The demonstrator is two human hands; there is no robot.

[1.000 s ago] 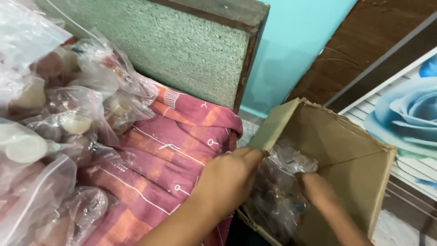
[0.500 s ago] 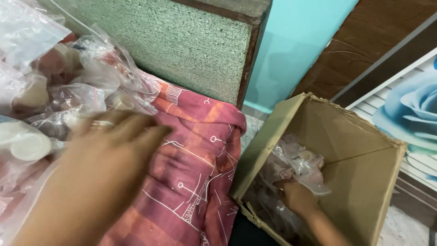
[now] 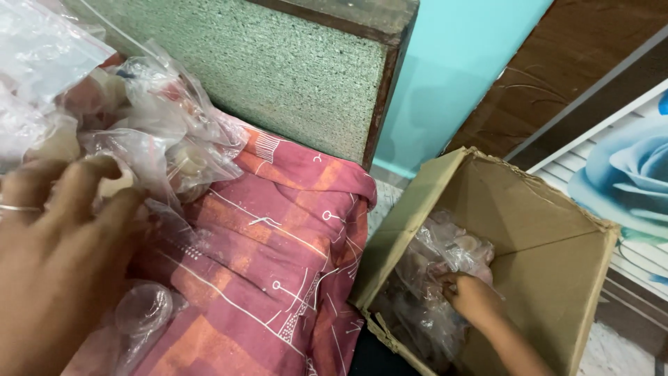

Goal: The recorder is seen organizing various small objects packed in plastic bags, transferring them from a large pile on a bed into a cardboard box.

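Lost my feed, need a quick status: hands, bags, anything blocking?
Left hand open, spread on clear bags piled on the red cloth. Right hand down in the cardboard box, on bagged pieces there; grip hidden. Nothing blocking.

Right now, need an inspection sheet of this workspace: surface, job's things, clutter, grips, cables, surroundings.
Surface: red patterned bedsheet, creased, draped over the edge.
Job's things: heap of clear plastic bags with pale round items, on the sheet; open cardboard box beside the bed, more clear bags inside.
Clutter: one loose clear bag low on the sheet.
Grips: left hand spread open, fingers on the heap of bags, ring on one finger; right hand inside the box, on the bags there, grip state unclear.
Cables: nothing seen.
Surroundings: green textured headboard with dark wood trim, turquoise wall, brown panel, blue rose picture.
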